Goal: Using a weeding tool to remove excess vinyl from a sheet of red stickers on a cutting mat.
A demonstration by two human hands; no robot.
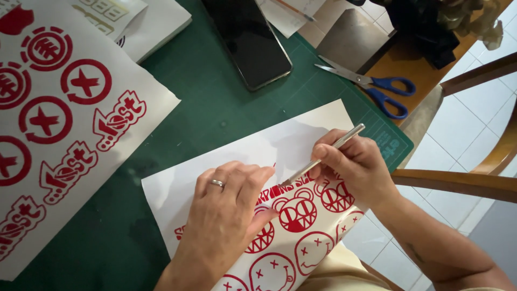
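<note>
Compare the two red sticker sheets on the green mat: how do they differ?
The near sheet is pinned flat under the left hand, with the right hand working a thin metal tool on it; the far sheet lies untouched. Near sheet: round cartoon faces. Far sheet: circled crosses and lettering. Both: red on white backing.

Free: bare green mat between the two sticker sheets | Left: large sticker sheet covers the surface | Ahead: dark phone, blue-handled scissors | Near: small sticker sheet under both hands | Right: wooden chair arm beyond the edge
</note>
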